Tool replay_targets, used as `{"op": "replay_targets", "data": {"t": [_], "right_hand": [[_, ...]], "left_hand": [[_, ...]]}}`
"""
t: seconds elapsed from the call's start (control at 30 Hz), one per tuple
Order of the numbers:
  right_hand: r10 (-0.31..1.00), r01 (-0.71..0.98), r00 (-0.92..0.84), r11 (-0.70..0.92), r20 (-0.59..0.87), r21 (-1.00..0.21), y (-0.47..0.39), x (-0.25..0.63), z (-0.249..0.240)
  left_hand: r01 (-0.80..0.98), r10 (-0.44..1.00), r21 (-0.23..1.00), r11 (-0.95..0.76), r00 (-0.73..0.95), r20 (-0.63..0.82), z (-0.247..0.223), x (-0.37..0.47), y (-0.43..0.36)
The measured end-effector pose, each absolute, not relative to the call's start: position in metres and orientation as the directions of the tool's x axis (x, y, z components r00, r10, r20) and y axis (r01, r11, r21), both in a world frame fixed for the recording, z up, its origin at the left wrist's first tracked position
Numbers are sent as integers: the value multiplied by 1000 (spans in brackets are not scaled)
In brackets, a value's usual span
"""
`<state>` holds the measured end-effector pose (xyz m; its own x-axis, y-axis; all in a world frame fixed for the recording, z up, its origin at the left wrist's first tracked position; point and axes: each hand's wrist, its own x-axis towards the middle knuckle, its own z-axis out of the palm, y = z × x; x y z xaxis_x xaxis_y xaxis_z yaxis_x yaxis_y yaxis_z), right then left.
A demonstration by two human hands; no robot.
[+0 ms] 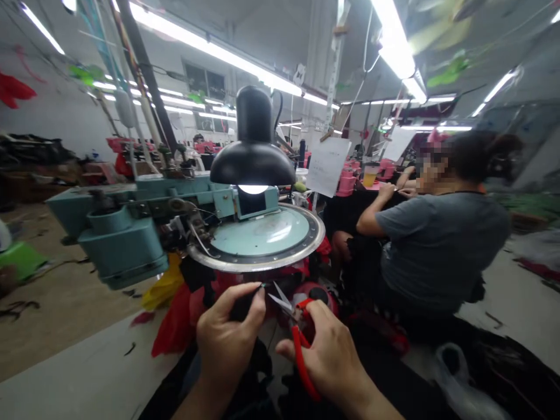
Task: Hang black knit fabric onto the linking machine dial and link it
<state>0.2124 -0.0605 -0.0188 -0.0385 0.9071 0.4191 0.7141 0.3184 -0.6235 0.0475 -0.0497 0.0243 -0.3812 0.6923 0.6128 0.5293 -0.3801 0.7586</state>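
My right hand (330,344) is closed round red-handled scissors (301,326), with the blades parted and pointing up to the left. Close to the blade tips, my left hand (230,324) pinches a small dark piece (262,286) between thumb and forefinger; its kind is too small to make out. Just beyond both hands stands a teal machine (122,248) with a round plate (262,233) edged by a toothed metal ring. Black cloth (249,367) lies below my hands, partly hidden by them.
A black lamp (252,157) hangs lit over the round plate. To the right sits a co-worker in a grey shirt (441,245). Red cloth (177,321) and yellow cloth (164,286) hang under the machine. A clear plastic bag (464,379) lies at the lower right.
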Motion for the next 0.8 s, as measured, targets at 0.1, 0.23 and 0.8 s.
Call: {"op": "replay_targets", "data": {"t": [0.1,0.23,0.8], "right_hand": [[903,707,-48,333,428,-624,-63,212,-11],[875,732,-43,356,482,-582,-65,208,-9],[839,759,-23,368,543,-537,-62,211,-16]], "left_hand": [[562,683,715,-415,-326,653,21,52,-52],[614,673,675,-409,-297,678,18,55,-56],[775,545,438,-456,-147,826,9,59,-55]]}}
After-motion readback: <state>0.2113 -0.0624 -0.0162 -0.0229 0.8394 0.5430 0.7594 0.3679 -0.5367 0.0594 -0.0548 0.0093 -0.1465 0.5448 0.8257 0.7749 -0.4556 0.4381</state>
